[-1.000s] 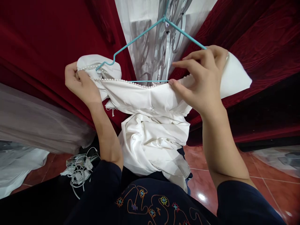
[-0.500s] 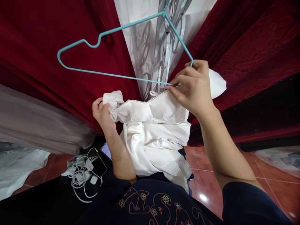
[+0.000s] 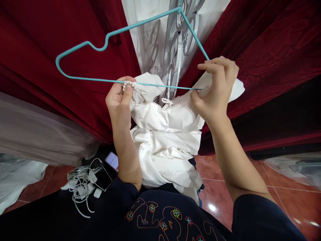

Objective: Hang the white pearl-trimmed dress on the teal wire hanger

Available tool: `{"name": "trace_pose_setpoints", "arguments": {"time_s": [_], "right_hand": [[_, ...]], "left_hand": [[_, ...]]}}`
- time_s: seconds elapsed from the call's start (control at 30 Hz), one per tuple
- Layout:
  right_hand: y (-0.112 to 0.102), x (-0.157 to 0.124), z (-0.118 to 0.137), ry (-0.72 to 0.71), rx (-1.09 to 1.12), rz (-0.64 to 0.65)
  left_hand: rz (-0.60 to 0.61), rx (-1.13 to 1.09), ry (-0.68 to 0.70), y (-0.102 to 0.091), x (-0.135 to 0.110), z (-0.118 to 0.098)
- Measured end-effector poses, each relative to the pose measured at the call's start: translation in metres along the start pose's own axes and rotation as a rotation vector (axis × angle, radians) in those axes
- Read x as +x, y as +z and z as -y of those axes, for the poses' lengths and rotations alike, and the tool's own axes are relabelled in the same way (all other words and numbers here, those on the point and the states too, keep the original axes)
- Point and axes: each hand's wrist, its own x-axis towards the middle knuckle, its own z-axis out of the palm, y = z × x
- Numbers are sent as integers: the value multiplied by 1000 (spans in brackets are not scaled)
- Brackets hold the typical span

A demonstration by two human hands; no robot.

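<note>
one dress (image 3: 167,142) lies bunched in front, mostly below a hanger (image 3: 142,24); the left hand (image 3: 119,95) pinches its pearl trim (image 3: 136,89) at the bottom bar (image 3: 90,79), the right hand (image 3: 217,87) grips the hanger's other end and a sleeve (image 3: 237,90).

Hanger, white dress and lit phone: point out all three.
Hanger (image 3: 142,22): head view, on its sloping upper bar.
White dress (image 3: 163,145): head view, on the gathered cloth below the bodice.
Lit phone (image 3: 112,161): head view, on its screen.

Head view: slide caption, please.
Left hand pinching beaded trim on a white garment at a turquoise hanger, right hand near one end.
</note>
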Motion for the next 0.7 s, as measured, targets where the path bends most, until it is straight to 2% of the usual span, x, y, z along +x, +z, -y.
{"name": "trace_pose_setpoints", "arguments": {"time_s": [0.1,0.2,0.37,0.47,0.6,0.7], "right_hand": [[-3,0,1,29,61,-45],[-10,4,-9,105,152,-118],[-16,22,-40,425,130,133],[-9,25,-56,646,164,153],[-1,6,-76,851,259,179],[-6,-16,-85,961,453,138]], "left_hand": [[-14,0,14,0,-5,3],[-46,-34,64,-1,-7,4],[-61,4,72,-3,-8,-3],[-69,30,53,-2,-10,-7],[-48,3,37,-1,-14,-7],[-19,-64,61,0,-15,-4]]}}
